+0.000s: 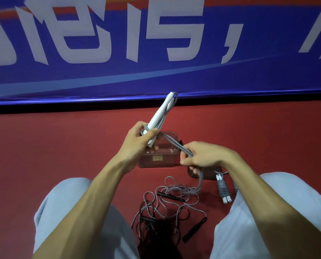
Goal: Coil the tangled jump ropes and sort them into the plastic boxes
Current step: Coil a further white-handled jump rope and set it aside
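Two hands share the work on one grey rope (173, 145). The left hand (137, 140) grips the pair of white handles (161, 111) near their lower end, fingers curled round them, with the far ends pointing up and away. A first turn of cord seems to sit by its thumb. The right hand (202, 156) pinches a doubled run of the same cord, which stretches taut from the handles across to it, then drops to the tangle (167, 208) on the floor (62, 146) between the knees.

The step in hand looks like winding the cord round the handles. To do it well, I would hold the run tight and lay each turn just beside the last. The right hand should feed slack in short lengths, so the loose grey loops below do not drag the black cords and black handle (194, 229) up with them.

A finished bundle (223, 187) lies on the floor to the right as a pattern. The clear box (159, 159) stands just behind the hands, and a second box (210, 173) sits partly hidden beneath the right hand.
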### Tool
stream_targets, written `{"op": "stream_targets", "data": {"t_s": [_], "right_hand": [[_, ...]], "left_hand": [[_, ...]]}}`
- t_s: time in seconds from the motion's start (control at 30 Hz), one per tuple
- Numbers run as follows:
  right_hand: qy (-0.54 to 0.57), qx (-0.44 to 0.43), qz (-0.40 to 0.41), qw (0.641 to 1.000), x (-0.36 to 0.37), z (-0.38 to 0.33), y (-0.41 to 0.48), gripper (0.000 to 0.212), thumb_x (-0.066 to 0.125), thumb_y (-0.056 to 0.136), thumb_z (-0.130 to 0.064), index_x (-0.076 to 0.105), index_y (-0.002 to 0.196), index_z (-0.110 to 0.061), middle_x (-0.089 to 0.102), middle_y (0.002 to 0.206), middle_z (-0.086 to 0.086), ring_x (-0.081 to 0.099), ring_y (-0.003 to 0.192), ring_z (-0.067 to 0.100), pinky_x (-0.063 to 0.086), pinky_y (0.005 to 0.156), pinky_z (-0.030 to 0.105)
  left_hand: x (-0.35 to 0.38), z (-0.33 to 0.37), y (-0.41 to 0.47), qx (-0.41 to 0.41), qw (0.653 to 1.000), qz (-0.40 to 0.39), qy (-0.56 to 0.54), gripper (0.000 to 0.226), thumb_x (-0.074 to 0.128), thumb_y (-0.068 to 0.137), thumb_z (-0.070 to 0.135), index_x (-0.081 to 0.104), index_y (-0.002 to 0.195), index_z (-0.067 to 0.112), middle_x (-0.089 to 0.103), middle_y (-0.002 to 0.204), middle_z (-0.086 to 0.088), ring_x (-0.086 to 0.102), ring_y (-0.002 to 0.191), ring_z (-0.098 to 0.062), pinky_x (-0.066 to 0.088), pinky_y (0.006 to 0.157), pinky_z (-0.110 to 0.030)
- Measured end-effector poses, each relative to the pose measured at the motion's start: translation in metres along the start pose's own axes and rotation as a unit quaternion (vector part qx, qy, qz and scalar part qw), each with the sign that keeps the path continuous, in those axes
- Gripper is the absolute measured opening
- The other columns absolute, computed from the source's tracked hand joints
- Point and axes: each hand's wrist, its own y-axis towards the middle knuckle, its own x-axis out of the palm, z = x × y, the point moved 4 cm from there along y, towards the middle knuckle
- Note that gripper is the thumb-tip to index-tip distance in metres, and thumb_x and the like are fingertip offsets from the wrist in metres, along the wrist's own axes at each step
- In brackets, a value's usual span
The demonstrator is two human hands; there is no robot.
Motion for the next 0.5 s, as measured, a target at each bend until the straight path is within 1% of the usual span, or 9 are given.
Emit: {"op": "stream_targets", "data": {"t_s": [0.07,0.1,0.17,0.2,0.27,0.33,0.4,0.43,0.5], "right_hand": [[-0.083,-0.032,0.056,0.994,-0.007,-0.003,-0.001,0.012,0.052,0.096,-0.014,0.055,0.085,-0.017,0.067,0.067,-0.001,0.063,0.056,0.008,0.049,0.062,0.023],[-0.098,-0.059,0.082,0.990,-0.010,-0.006,-0.002,0.012,0.051,0.096,-0.015,0.055,0.085,-0.017,0.067,0.064,-0.002,0.065,0.058,0.007,0.049,0.064,0.022],[-0.095,-0.108,0.127,0.981,-0.017,-0.011,-0.006,0.013,0.048,0.097,-0.013,0.056,0.087,-0.014,0.064,0.061,-0.002,0.067,0.058,0.007,0.049,0.067,0.026],[-0.091,-0.125,0.146,0.977,-0.019,-0.013,-0.008,0.014,0.046,0.098,-0.012,0.056,0.088,-0.011,0.062,0.061,-0.002,0.066,0.055,0.008,0.050,0.066,0.028],[-0.109,-0.155,0.168,0.967,-0.020,-0.018,-0.011,0.016,0.045,0.099,-0.013,0.057,0.089,-0.011,0.058,0.064,-0.004,0.057,0.049,0.004,0.048,0.060,0.031],[-0.173,-0.193,0.183,0.948,-0.017,-0.023,-0.013,0.016,0.046,0.099,-0.017,0.055,0.086,-0.015,0.056,0.066,-0.007,0.052,0.056,0.005,0.044,0.060,0.031],[-0.221,-0.224,0.197,0.929,-0.013,-0.029,-0.015,0.018,0.048,0.099,-0.021,0.049,0.081,-0.020,0.052,0.069,-0.011,0.046,0.064,0.008,0.044,0.065,0.034],[-0.228,-0.248,0.203,0.919,-0.011,-0.033,-0.017,0.018,0.050,0.099,-0.021,0.047,0.081,-0.024,0.051,0.071,-0.013,0.046,0.068,0.010,0.045,0.067,0.036],[-0.235,-0.287,0.211,0.904,-0.007,-0.040,-0.020,0.009,0.051,0.097,-0.023,0.055,0.090,-0.026,0.059,0.083,-0.010,0.055,0.078,0.018,0.048,0.068,0.039]], "left_hand": [[-0.007,-0.001,0.003,0.014,0.999,0.024,0.018,0.017,0.063,0.093,0.013,0.047,0.089,0.011,0.062,0.069,-0.006,0.055,0.049,-0.019,0.045,0.047,-0.027],[-0.012,-0.002,0.004,0.026,0.997,0.038,0.060,0.021,0.066,0.092,0.015,0.046,0.086,0.013,0.061,0.067,-0.006,0.055,0.049,-0.017,0.045,0.047,-0.027],[-0.019,-0.005,0.006,0.047,0.976,0.051,0.206,0.030,0.073,0.086,0.025,0.046,0.081,0.013,0.064,0.065,-0.008,0.053,0.050,-0.013,0.045,0.052,-0.029],[-0.021,-0.007,0.006,0.047,0.961,0.049,0.268,0.034,0.076,0.083,0.029,0.047,0.081,0.012,0.067,0.066,-0.009,0.054,0.050,-0.014,0.047,0.053,-0.031],[-0.019,-0.012,0.005,0.040,0.939,0.031,0.339,0.039,0.080,0.079,0.033,0.049,0.084,0.009,0.070,0.069,-0.011,0.059,0.051,-0.023,0.050,0.054,-0.038],[-0.014,-0.015,0.004,0.029,0.925,0.000,0.379,0.038,0.080,0.079,0.029,0.048,0.086,0.007,0.069,0.066,-0.012,0.065,0.055,-0.029,0.051,0.054,-0.042],[-0.011,-0.020,0.004,0.015,0.917,-0.029,0.398,0.034,0.076,0.081,0.021,0.046,0.088,0.007,0.069,0.068,-0.014,0.067,0.057,-0.032,0.054,0.055,-0.045],[-0.010,-0.022,0.005,0.006,0.914,-0.041,0.403,0.032,0.074,0.082,0.017,0.044,0.088,0.008,0.068,0.070,-0.015,0.067,0.059,-0.033,0.056,0.057,-0.047],[-0.010,-0.026,0.005,-0.010,0.910,-0.065,0.409,0.029,0.068,0.082,0.013,0.040,0.089,0.010,0.068,0.074,-0.018,0.067,0.060,-0.035,0.056,0.058,-0.050]]}}
